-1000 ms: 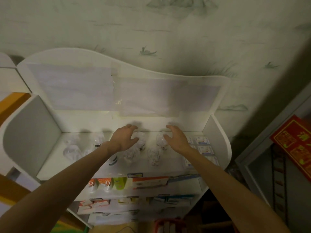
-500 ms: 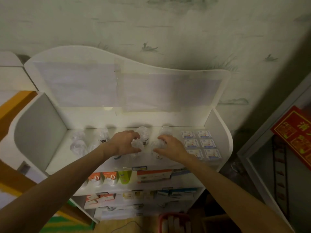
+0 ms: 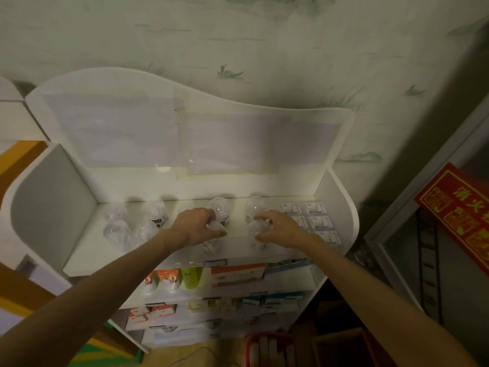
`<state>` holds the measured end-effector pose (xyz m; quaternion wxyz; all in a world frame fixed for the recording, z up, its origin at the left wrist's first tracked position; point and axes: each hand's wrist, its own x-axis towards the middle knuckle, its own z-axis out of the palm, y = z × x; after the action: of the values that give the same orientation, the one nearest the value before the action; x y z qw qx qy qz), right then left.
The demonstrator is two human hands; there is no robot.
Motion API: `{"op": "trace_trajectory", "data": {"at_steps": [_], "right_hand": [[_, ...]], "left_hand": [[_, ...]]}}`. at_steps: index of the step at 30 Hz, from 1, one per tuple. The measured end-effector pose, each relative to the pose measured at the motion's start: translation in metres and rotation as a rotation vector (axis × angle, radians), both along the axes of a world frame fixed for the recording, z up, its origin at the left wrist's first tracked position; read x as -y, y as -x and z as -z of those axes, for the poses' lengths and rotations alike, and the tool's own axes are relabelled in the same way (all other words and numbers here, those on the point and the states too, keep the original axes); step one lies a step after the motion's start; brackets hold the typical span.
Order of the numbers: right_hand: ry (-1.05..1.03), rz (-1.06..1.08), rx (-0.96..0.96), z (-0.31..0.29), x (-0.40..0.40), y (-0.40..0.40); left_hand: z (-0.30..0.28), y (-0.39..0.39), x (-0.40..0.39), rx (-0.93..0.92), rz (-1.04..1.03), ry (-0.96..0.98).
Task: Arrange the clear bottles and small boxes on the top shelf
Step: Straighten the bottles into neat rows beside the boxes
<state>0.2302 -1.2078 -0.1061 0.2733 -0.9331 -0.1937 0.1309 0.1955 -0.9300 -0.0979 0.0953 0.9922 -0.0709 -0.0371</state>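
Left hand grips one clear bottle, right hand grips another bottle; best slide both upright, without knocking neighbours.

pale wallpaper behind, printed with faint grey-green grass tufts and birds. against it, a white shelving unit with a wavy-topped back panel, curved side walls, and pale sheets taped across the back. to the right, a grey metal frame bearing a red sign with yellow characters. dim, greenish light overall, brightest near the shelf's back.
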Motion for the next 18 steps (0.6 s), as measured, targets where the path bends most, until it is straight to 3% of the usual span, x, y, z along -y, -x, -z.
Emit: {"op": "trace_trajectory", "data": {"at_steps": [9, 14, 18], "right_hand": [[-0.035, 0.046, 0.031, 0.003, 0.003, 0.003], [-0.101, 0.069, 0.05, 0.003, 0.001, 0.005], [-0.073, 0.096, 0.153, 0.002, -0.003, 0.009]], "left_hand": [[-0.007, 0.001, 0.0, -0.113, -0.097, 0.126], [-0.007, -0.002, -0.014, -0.354, -0.094, 0.402], [-0.005, -0.002, -0.012, -0.395, -0.111, 0.441]]}}
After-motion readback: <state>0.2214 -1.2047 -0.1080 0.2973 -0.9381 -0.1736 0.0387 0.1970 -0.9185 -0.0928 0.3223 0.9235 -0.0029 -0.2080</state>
